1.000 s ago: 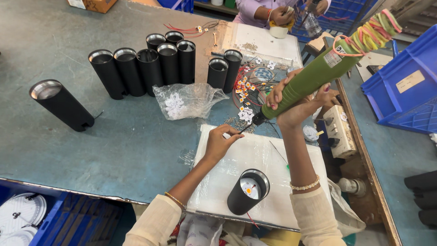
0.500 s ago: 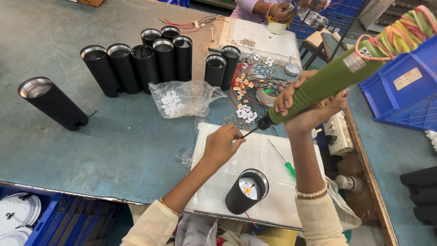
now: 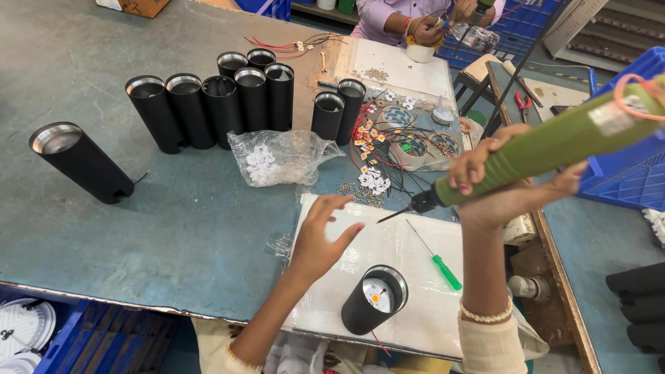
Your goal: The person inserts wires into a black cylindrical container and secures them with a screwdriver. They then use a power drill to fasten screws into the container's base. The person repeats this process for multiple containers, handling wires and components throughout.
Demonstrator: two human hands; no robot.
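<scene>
A matt olive-green powered screwdriver (image 3: pixel 547 149) with a dark metal bit is showing a paper-like label on its smooth casing. The black cylinders (image 3: pixel 208 107) are looking matt outside, with shiny metal rims and reflective insides. The desk (image 3: pixel 138 221) is wearing a dull, scuffed blue-grey surface, rough with stains. A white sheet (image 3: pixel 415 235) under clear glossy film is catching light. A crinkled transparent plastic bag (image 3: pixel 277 156) is holding white plastic parts. The small screwdriver (image 3: pixel 436 256) is pairing a thin metal shaft with a glossy green plastic handle.
</scene>
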